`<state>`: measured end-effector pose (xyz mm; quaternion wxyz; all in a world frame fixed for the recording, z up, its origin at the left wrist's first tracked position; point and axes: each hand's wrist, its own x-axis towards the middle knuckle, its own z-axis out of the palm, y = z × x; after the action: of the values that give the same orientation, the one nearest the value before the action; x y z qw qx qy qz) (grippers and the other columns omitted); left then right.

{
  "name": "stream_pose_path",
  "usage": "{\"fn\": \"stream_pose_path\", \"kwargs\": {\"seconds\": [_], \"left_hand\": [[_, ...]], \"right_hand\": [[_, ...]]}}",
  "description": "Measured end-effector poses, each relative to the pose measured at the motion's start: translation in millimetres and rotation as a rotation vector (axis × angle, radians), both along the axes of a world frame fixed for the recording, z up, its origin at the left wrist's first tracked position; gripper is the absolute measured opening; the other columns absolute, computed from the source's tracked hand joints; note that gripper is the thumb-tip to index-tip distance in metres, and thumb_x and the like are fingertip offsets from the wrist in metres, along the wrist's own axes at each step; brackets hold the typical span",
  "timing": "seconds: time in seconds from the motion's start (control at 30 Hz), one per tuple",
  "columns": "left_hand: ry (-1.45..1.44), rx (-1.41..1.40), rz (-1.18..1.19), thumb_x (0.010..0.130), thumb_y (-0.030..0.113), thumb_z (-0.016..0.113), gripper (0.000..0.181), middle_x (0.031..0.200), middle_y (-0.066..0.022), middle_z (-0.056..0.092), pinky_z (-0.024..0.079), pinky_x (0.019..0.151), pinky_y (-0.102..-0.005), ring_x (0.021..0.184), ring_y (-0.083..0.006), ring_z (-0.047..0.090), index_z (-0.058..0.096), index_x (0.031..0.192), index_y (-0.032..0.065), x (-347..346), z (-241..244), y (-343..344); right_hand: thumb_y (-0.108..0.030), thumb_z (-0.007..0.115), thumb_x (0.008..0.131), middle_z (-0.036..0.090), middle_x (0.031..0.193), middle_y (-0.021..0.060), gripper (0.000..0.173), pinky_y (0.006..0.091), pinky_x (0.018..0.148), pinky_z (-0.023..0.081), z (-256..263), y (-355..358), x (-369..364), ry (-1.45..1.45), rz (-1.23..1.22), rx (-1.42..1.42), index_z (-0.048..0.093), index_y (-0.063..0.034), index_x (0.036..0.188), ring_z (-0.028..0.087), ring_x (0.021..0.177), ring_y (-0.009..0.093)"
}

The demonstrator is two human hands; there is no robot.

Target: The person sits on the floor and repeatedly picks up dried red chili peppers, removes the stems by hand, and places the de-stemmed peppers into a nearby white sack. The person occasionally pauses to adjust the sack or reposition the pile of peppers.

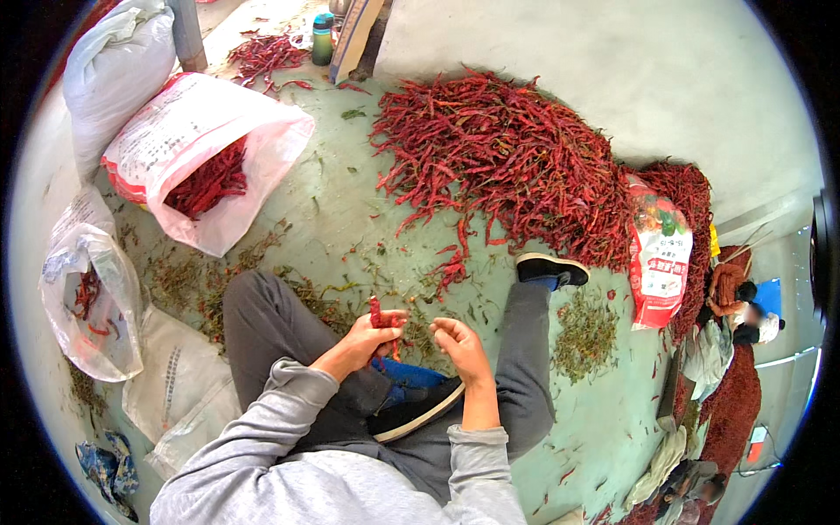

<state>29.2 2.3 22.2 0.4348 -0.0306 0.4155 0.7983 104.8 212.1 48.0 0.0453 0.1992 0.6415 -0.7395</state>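
My left hand (367,338) is closed around a small bunch of dried red chili peppers (375,312), whose ends stick out above and below the fist. Just to its right, my right hand (457,341) is raised with the fingers curled and thumb near the fingertips. Whether anything small sits between those fingers cannot be made out. Both hands hover over my crossed legs and a black shoe (420,410). Beyond them a large heap of dried red chilies (499,151) lies on the floor, with a few loose chilies (453,262) at its near edge.
An open white woven sack (216,118) holds chilies at left, near a clear plastic bag (92,302) with a few more. Stem scraps (584,335) litter the pale green floor (590,426). A printed fertilizer sack (659,256) leans at right. Other people (755,315) sit farther right.
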Motion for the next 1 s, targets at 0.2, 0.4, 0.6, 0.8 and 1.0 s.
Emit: {"fn": "stream_pose_path", "kwargs": {"seconds": [0.2, 0.4, 0.6, 0.8, 1.0], "left_hand": [[-0.101, 0.033, -0.022, 0.083, 0.002, 0.059, 0.032, 0.080, -0.0040, 0.054, 0.036, 0.048, -0.0240, 0.058, -0.0108, 0.047, 0.054, 0.114, 0.0008, -5, -7, 4], [-0.107, 0.060, 0.021, 0.082, 0.002, 0.058, 0.023, 0.083, -0.0061, 0.055, 0.037, 0.047, -0.0255, 0.056, -0.0124, 0.048, 0.055, 0.104, 0.0046, -9, -5, 6], [-0.051, 0.035, 0.051, 0.084, 0.004, 0.057, 0.021, 0.081, -0.0040, 0.055, 0.036, 0.046, -0.0232, 0.056, -0.0097, 0.048, 0.053, 0.104, 0.0041, -5, -10, 5], [0.068, -0.067, -0.059, 0.085, 0.015, 0.064, 0.029, 0.073, 0.0001, 0.052, 0.035, 0.048, -0.0233, 0.056, -0.0081, 0.046, 0.057, 0.111, 0.0031, -3, -1, 2], [0.145, -0.073, -0.108, 0.089, 0.021, 0.063, 0.016, 0.070, 0.0012, 0.052, 0.034, 0.050, -0.0240, 0.057, -0.0080, 0.045, 0.060, 0.091, 0.0053, 7, -10, 0]], "right_hand": [[-0.031, 0.070, 0.080, 0.065, 0.095, 0.0146, 0.042, 0.0374, 0.072, 0.049, -61, 54, -93, -0.261, -0.229, 0.841, 0.060, -0.0028, 0.109, 0.062, 0.084, 0.026], [-0.029, 0.068, 0.079, 0.065, 0.078, 0.0136, 0.029, 0.0411, 0.067, 0.049, -104, 32, -121, -0.014, 0.004, 1.194, 0.062, -0.0058, 0.095, 0.064, 0.075, 0.031], [-0.021, 0.059, 0.088, 0.062, 0.071, 0.0060, 0.020, 0.0286, 0.059, 0.045, -85, 25, -56, 0.008, -0.067, 0.812, 0.063, -0.0030, 0.097, 0.057, 0.063, 0.013], [-0.023, 0.055, 0.094, 0.062, 0.075, 0.0009, 0.025, 0.0287, 0.062, 0.045, -23, -35, -12, -0.024, 0.033, 0.405, 0.062, 0.0001, 0.099, 0.055, 0.067, 0.009], [-0.025, 0.060, 0.089, 0.065, 0.081, 0.0148, 0.026, 0.0349, 0.067, 0.048, -8, -76, 19, 0.030, 0.171, 0.714, 0.061, 0.0003, 0.094, 0.063, 0.073, 0.025]]}}
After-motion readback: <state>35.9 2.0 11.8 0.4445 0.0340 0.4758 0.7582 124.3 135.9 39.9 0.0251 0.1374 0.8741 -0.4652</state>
